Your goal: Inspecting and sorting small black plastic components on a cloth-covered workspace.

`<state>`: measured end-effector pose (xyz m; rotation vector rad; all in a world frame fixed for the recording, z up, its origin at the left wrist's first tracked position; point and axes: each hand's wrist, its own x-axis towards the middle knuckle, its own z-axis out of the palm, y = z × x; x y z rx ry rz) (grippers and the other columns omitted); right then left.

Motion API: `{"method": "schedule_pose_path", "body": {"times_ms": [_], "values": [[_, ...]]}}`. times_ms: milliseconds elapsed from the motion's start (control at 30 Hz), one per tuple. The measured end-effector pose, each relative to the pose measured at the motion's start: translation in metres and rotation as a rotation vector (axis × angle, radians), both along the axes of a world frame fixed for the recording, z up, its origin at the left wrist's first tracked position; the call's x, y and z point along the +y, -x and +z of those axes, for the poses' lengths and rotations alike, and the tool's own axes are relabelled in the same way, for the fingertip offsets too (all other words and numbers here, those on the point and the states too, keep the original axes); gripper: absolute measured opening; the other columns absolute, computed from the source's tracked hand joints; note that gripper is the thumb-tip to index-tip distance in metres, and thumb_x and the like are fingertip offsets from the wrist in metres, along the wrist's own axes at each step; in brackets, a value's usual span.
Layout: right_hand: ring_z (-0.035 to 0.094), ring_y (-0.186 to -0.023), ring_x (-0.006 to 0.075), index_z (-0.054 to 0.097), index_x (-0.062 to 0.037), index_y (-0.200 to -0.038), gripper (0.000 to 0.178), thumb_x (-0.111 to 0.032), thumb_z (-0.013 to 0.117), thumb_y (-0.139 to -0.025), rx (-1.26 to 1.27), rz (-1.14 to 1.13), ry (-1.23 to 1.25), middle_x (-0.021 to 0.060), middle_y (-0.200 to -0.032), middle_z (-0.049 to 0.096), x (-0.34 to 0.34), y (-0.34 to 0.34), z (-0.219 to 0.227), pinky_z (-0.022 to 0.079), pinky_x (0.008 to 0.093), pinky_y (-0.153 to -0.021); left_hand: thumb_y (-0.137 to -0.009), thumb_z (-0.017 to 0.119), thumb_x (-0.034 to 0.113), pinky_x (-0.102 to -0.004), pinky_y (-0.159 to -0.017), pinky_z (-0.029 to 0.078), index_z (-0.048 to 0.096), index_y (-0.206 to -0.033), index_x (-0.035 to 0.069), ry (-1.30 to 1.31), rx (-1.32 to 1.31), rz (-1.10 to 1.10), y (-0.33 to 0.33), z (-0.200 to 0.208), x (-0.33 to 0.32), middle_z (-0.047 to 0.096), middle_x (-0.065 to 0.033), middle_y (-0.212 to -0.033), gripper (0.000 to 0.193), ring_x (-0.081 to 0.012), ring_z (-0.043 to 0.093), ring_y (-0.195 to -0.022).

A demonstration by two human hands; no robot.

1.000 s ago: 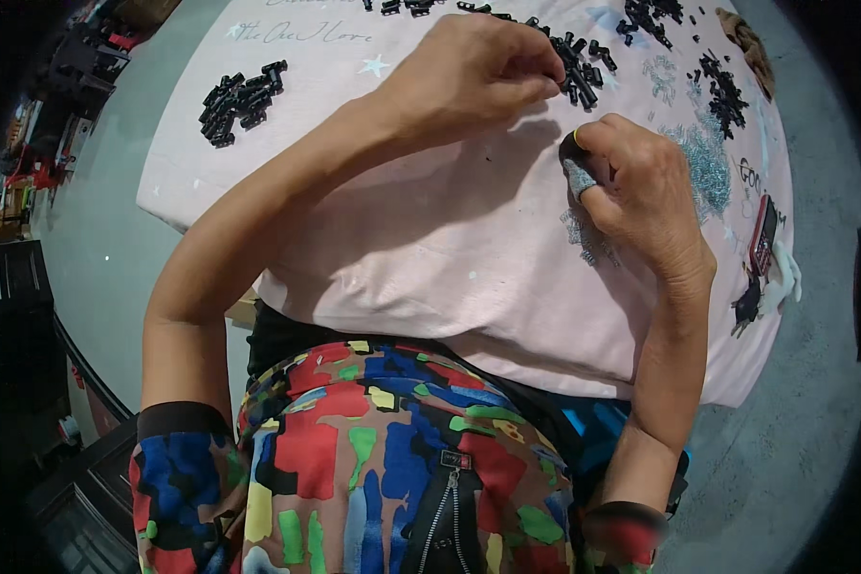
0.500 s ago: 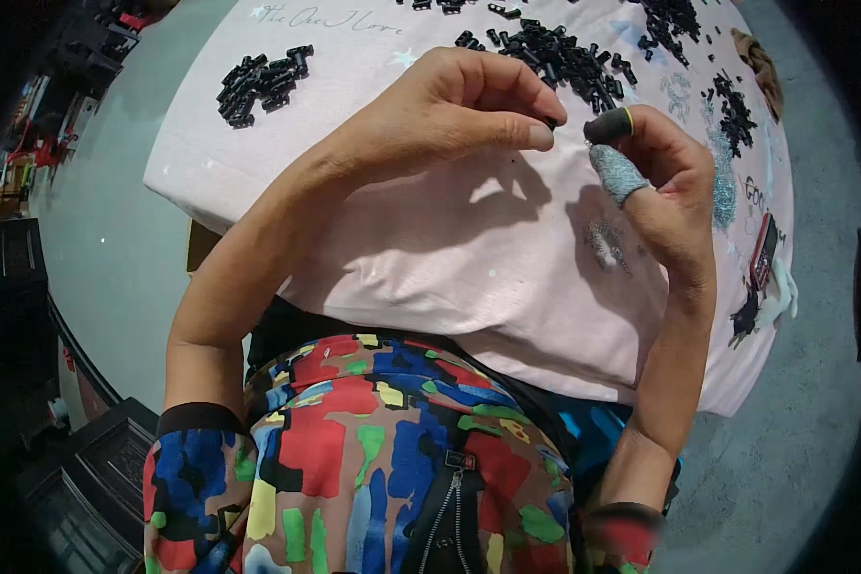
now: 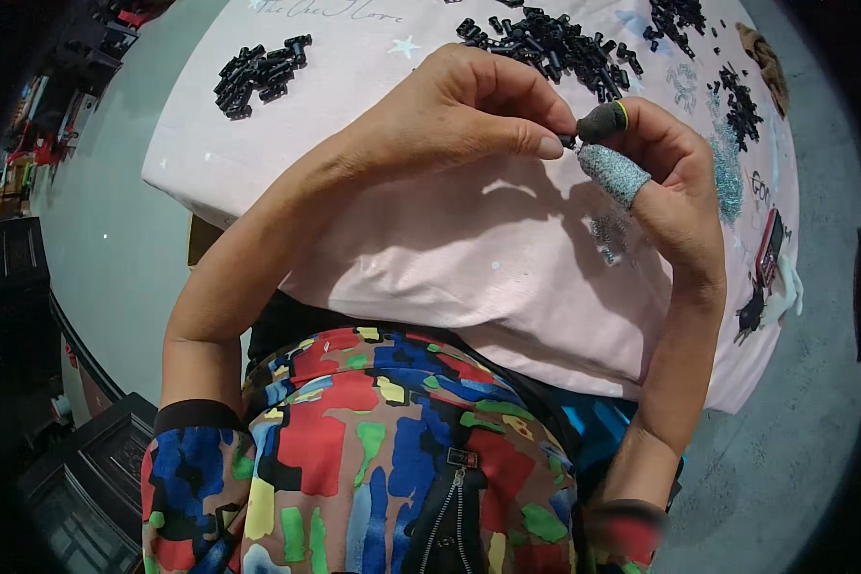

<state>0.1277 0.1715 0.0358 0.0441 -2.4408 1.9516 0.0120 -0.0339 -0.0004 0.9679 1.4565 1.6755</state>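
Note:
Thumb and forefinger of my left hand (image 3: 469, 120) pinch a small black part (image 3: 567, 141), mostly hidden by the fingertips. Facing it, my right hand (image 3: 674, 187) has a dark cover (image 3: 603, 122) on its forefinger and a grey speckled wrap (image 3: 614, 174) on its thumb. Those two tips are brought together at the end of the black part; whatever tiny thing lies between them is too small to name. Just beyond the hands spreads a heap of small black cylindrical parts (image 3: 555, 48). Silvery bits (image 3: 607, 237) lie below the right thumb on the pink cloth.
A smaller group of black parts (image 3: 258, 77) lies at the left of the cloth-covered table (image 3: 402, 258). More black parts (image 3: 739, 110) and a silvery heap (image 3: 726, 177) are at the right. Near the right edge lie a red-and-black device (image 3: 768, 247) and a white glove-like item (image 3: 787, 287).
My hands have come together: the gap between them has closed, and the right fingertips now meet the black part in my left hand. The view has shifted slightly.

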Motion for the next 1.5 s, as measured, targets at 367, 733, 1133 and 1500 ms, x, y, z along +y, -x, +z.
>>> {"method": "schedule_pose_path", "body": {"times_ms": [367, 733, 1133, 1500], "values": [[0.064, -0.087, 0.0060, 0.067, -0.0001, -0.106, 0.021, 0.003, 0.066, -0.086, -0.022, -0.060, -0.002, 0.0022, -0.096, 0.071, -0.003, -0.001, 0.001, 0.051, 0.0217, -0.079, -0.091, 0.073, 0.009, -0.0215, -0.080, 0.052, 0.071, -0.110, 0.000, 0.004, 0.046, -0.015, 0.001, -0.004, 0.002, 0.071, -0.0008, -0.096, 0.021, -0.0059, 0.065, -0.088], [0.063, -0.085, 0.0059, 0.066, -0.0006, -0.111, 0.024, 0.001, 0.060, -0.088, -0.021, -0.050, -0.064, 0.0026, -0.094, 0.070, -0.002, 0.001, -0.002, 0.049, 0.0195, -0.074, -0.090, 0.074, 0.009, -0.0221, -0.082, 0.052, 0.071, -0.109, 0.000, -0.010, 0.122, -0.022, 0.000, -0.008, 0.005, 0.071, -0.0012, -0.096, 0.021, -0.0063, 0.065, -0.090], [0.066, -0.088, 0.0071, 0.069, 0.0011, -0.112, 0.022, 0.004, 0.067, -0.090, 0.207, -0.075, -0.031, 0.0031, -0.097, 0.073, -0.005, 0.001, -0.002, 0.052, 0.0216, -0.080, -0.096, 0.068, 0.023, -0.0174, -0.061, 0.043, 0.069, -0.118, 0.005, -0.021, -0.327, -0.128, 0.004, 0.004, 0.001, 0.074, -0.0032, -0.095, 0.028, -0.0021, 0.058, -0.072], [0.065, -0.086, 0.0234, 0.070, -0.0031, -0.104, 0.026, 0.003, 0.066, -0.079, 0.471, -0.184, -0.651, 0.0097, -0.098, 0.068, -0.005, 0.024, -0.026, 0.052, 0.0302, -0.073, -0.097, 0.066, 0.023, -0.0149, -0.072, 0.049, 0.064, -0.127, 0.004, -0.104, -0.278, 0.059, 0.027, 0.001, -0.013, 0.073, -0.0034, -0.104, 0.036, -0.0025, 0.064, -0.085]]}}
